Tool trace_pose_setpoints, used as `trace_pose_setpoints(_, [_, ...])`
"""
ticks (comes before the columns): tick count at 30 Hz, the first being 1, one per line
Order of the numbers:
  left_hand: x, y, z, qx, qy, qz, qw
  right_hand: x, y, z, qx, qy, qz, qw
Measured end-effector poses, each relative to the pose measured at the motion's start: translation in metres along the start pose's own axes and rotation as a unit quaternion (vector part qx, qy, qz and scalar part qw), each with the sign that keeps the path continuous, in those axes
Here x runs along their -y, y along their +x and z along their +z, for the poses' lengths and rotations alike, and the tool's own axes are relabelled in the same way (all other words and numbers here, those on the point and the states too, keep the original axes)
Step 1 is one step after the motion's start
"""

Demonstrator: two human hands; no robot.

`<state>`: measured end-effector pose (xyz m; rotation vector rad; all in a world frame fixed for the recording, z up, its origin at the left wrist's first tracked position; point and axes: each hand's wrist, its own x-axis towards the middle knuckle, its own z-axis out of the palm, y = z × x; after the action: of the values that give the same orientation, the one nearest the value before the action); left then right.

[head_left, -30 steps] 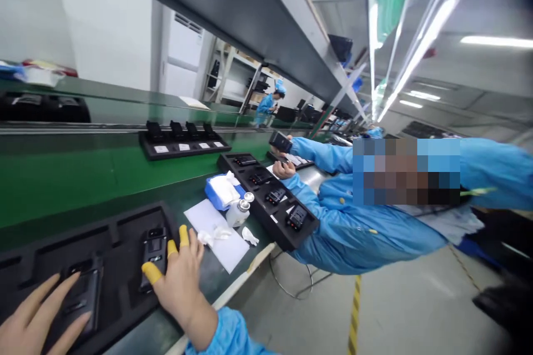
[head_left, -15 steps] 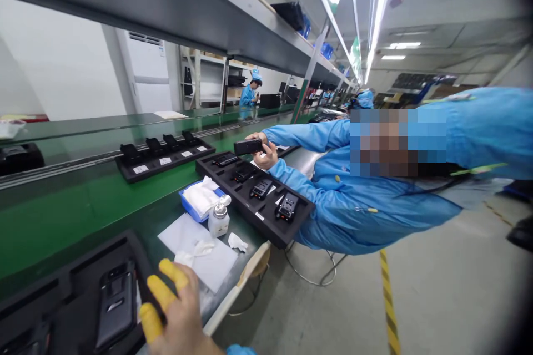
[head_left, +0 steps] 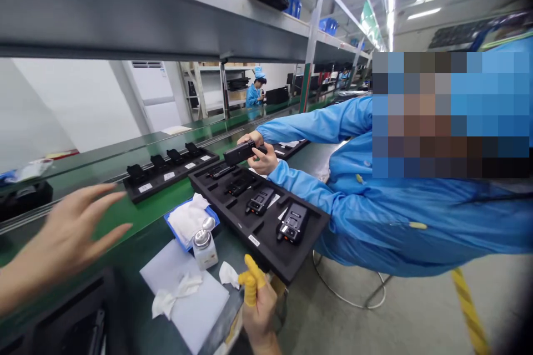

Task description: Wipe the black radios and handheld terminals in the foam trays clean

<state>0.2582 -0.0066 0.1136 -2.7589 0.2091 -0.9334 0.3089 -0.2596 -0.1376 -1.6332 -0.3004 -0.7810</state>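
Note:
My left hand (head_left: 69,236) hovers over the green conveyor belt (head_left: 125,216) with fingers stretched apart, holding nothing. My right hand (head_left: 258,302) is at the table's front edge, curled, with yellow finger cots on the raised fingers; nothing shows in it. Near it lie a white sheet (head_left: 187,299) with a crumpled wipe (head_left: 172,297), a small pump bottle (head_left: 205,247) and a blue tray of white cloths (head_left: 189,219). A black foam tray corner (head_left: 75,321) with a dark device sits at the bottom left.
A co-worker in a blue coat (head_left: 400,216) leans in on the right, holding a black device (head_left: 241,151) over a black tray of handsets (head_left: 258,213). Another black tray (head_left: 166,169) rides the belt. A grey shelf (head_left: 145,28) runs overhead.
The view swung right and up. My left hand came back into view, raised over the belt. My right hand left the foam tray and drew back to the table edge.

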Motion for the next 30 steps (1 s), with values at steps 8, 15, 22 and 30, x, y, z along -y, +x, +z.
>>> trace_pose_setpoints(8, [-0.092, 0.172, 0.117, 0.089, 0.051, 0.114, 0.988, -0.012, 0.000, 0.008, 0.015, -0.058, 0.071, 0.996])
trace_pose_setpoints(15, [-0.148, 0.202, 0.167, 0.072, 0.043, 0.035, 0.996, -0.017, -0.001, 0.012, 0.044, -0.102, 0.097, 0.989])
trace_pose_setpoints(22, [-0.143, 0.216, 0.170, 0.109, -0.014, 0.008, 0.994, -0.016, 0.002, 0.012, 0.054, -0.124, 0.093, 0.986])
trace_pose_setpoints(30, [-0.111, 0.186, 0.103, 0.115, -0.100, 0.034, 0.988, 0.005, 0.020, 0.006, 0.037, -0.096, 0.061, 0.993])
